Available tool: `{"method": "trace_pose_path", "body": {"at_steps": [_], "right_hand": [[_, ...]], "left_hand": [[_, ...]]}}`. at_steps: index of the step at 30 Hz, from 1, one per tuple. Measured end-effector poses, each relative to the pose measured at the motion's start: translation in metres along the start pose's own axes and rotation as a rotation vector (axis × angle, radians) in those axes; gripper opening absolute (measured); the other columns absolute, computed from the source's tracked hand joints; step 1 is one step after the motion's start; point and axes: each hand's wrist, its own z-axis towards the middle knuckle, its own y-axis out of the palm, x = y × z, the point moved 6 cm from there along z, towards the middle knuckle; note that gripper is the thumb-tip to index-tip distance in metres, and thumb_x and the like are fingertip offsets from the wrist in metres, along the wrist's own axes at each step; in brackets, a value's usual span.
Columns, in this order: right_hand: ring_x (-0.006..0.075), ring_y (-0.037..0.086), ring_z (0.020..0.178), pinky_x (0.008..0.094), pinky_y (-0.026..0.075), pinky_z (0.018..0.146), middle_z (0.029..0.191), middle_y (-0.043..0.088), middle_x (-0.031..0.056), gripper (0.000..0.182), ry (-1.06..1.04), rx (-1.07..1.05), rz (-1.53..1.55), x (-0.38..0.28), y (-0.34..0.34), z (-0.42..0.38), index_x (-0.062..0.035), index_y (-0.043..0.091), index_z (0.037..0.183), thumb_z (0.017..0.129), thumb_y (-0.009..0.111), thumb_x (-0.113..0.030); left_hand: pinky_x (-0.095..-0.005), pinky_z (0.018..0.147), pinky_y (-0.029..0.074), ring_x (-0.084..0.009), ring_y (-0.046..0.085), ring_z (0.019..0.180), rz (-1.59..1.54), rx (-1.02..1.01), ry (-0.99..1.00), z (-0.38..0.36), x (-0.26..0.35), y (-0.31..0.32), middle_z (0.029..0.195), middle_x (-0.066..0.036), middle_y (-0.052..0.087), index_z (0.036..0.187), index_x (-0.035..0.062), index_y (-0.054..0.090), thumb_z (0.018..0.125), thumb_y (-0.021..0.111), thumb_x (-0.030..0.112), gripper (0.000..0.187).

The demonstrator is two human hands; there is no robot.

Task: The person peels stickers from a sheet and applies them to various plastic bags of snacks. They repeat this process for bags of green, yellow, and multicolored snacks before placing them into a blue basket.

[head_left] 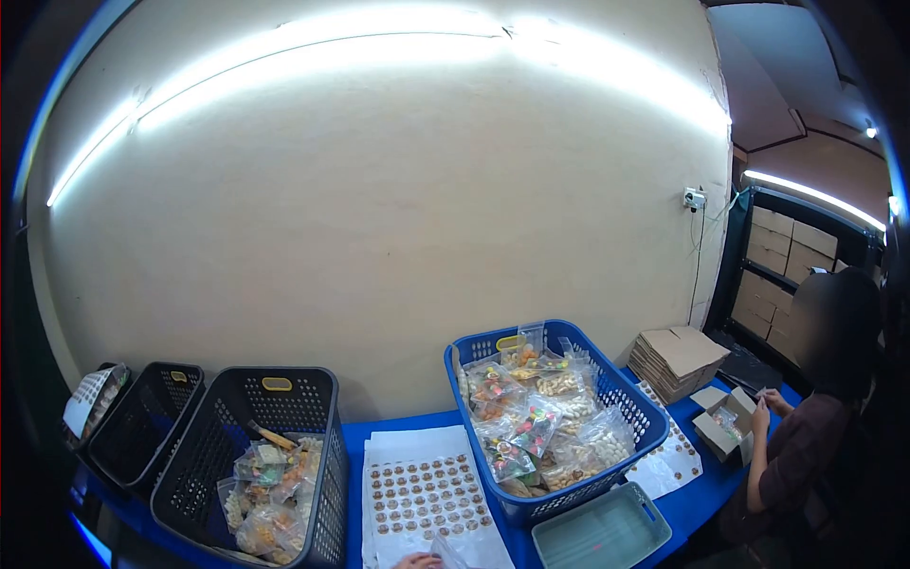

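At the bottom edge of the view, the fingers of my left hand (pixel 417 561) show in part, closed at a clear plastic bag (pixel 447 551). The rest of that hand is cut off by the frame, and my right hand is out of view. Just beyond the bag lie white sheets of round brown stickers (pixel 424 493). To their right stands a blue basket (pixel 654 424) filled with clear bags (pixel 569 398) of pale and coloured pieces. To their left, a dark grey basket (pixel 327 417) holds similar filled bags (pixel 270 503).
A grey-green tray (pixel 602 531) sits before the blue basket. Flattened cardboard boxes (pixel 684 356) are stacked at the back right. Near an open carton (pixel 725 417), another person (pixel 796 455) works with both hands. More dark baskets (pixel 147 417) stand at far left.
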Motion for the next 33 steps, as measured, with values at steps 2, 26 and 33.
{"method": "trace_pose_path", "body": {"at_steps": [2, 26, 33], "right_hand": [[0.0261, 0.054, 0.048, 0.0368, 0.04, 0.047, 0.053, 0.053, 0.015, 0.029, 0.004, -0.022, -0.081, 0.002, -0.002, -0.002, -0.0021, 0.058, 0.066, 0.081, 0.047, -0.024], [0.0295, 0.052, 0.059, 0.0356, 0.042, 0.054, 0.07, 0.054, 0.0112, 0.029, -0.4, 0.43, -0.605, -0.063, -0.176, -0.048, -0.0053, 0.055, 0.084, 0.073, 0.06, -0.032], [0.0296, 0.053, 0.063, 0.0369, 0.043, 0.056, 0.071, 0.05, 0.0099, 0.02, -0.187, 0.246, -0.449, -0.043, -0.173, -0.068, -0.0037, 0.05, 0.071, 0.077, 0.056, -0.021]], "left_hand": [[-0.0394, 0.083, 0.034, -0.0289, 0.048, 0.099, -0.042, -0.01, -0.017, -0.014, 0.007, 0.017, 0.102, -0.012, 0.053, 0.097, 0.0069, 0.054, 0.073, 0.06, 0.023, 0.03], [-0.0255, 0.063, 0.044, -0.0164, 0.059, 0.069, -0.424, -0.418, 0.179, 0.025, 0.1, 0.102, 0.074, -0.009, 0.061, 0.08, 0.0001, 0.06, 0.079, 0.056, 0.008, 0.009], [-0.0207, 0.064, 0.042, -0.0063, 0.054, 0.07, -0.634, -0.598, 0.012, 0.044, 0.121, 0.141, 0.072, -0.003, 0.061, 0.081, -0.0002, 0.061, 0.079, 0.057, 0.013, 0.013]]}}
